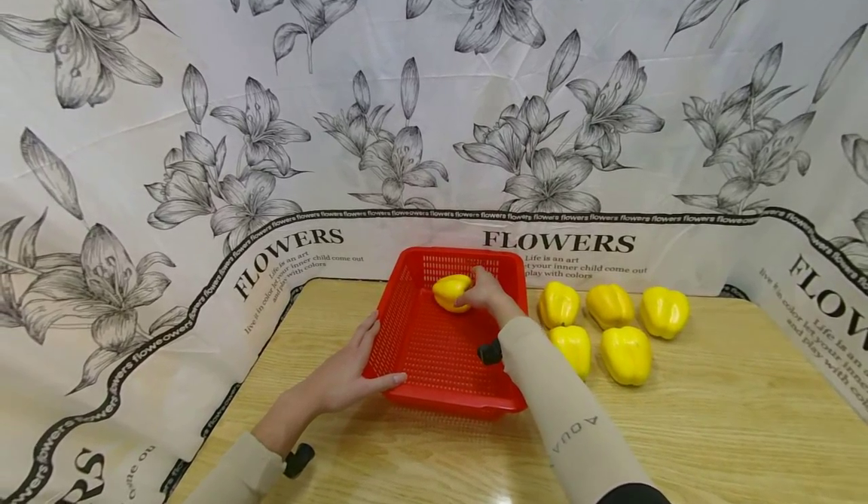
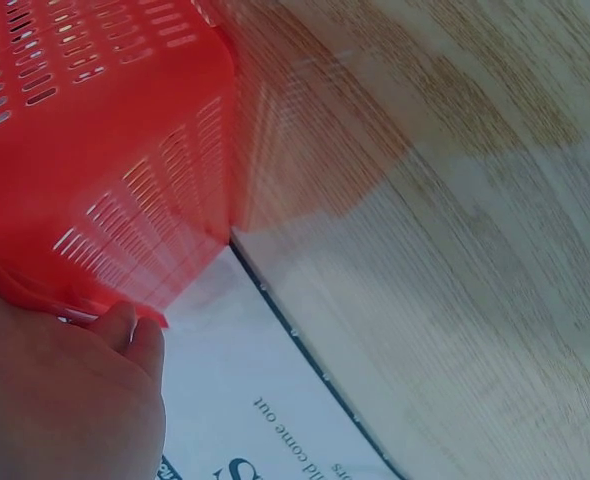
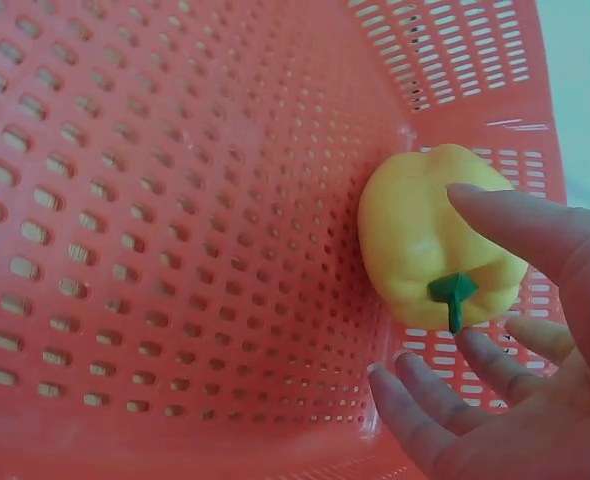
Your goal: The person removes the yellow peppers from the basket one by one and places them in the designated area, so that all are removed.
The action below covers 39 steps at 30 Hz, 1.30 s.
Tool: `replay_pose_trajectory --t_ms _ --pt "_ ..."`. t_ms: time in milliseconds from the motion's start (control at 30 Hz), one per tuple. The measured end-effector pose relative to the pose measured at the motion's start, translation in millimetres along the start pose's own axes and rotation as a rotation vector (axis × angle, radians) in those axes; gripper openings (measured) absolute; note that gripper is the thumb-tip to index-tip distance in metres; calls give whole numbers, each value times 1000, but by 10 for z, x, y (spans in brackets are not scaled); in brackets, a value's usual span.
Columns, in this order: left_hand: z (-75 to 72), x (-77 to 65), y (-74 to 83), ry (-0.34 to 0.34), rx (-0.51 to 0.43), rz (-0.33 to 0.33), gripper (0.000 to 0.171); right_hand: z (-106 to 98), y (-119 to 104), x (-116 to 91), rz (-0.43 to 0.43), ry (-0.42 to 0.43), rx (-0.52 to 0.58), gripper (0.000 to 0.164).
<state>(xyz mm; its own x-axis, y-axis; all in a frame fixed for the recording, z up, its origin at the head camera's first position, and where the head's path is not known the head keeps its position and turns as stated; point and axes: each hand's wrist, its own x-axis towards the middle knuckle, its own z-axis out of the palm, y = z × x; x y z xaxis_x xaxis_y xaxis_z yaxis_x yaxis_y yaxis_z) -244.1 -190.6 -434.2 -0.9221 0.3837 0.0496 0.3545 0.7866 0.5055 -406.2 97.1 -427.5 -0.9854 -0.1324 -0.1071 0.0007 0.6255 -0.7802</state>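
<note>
A red plastic basket (image 1: 454, 402) with slotted walls stands on the table. Inside it, near the back left, lies a yellow bell pepper (image 1: 450, 293), whose green stem shows in the right wrist view. My right hand (image 1: 484, 297) reaches into the basket beside this pepper. Seen from the right wrist, the thumb (image 3: 515, 225) overlaps the pepper's side while the other fingers are spread apart near the stem. At the basket's front left corner my left hand (image 1: 346, 372) grips the rim, thumb over the front edge and fingers along the left side.
Several more yellow bell peppers (image 1: 627, 355) are grouped on the wooden table (image 1: 732, 413) right of the basket. Behind the table hangs a white cloth (image 1: 407, 29) printed with flowers, which also runs along both sides.
</note>
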Motion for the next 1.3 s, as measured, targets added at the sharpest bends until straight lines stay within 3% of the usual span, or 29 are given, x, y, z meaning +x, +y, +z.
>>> replay_pose_trajectory --t_ms 167,433,567,733,833,1033,1300 --pt "-4 1 5 -6 5 -4 118 73 -1 25 -13 -1 -127 75" --pt "-4 3 35 -14 -14 -6 116 132 -65 -30 -29 -53 -160 98" --pt "2 -1 37 -15 -13 -12 115 145 -83 -52 -60 -47 -183 91" --pt "-3 1 31 -11 -22 -17 113 135 -136 -47 -107 -15 -137 63" --pt "-9 5 36 -9 -18 -17 114 91 -210 -91 -136 28 -97 55" --pt "-6 12 57 -23 -29 -12 117 -96 -333 -287 -182 102 -11 70" --pt "-5 9 42 -4 -29 0 117 -445 -439 -556 -201 74 200 74"
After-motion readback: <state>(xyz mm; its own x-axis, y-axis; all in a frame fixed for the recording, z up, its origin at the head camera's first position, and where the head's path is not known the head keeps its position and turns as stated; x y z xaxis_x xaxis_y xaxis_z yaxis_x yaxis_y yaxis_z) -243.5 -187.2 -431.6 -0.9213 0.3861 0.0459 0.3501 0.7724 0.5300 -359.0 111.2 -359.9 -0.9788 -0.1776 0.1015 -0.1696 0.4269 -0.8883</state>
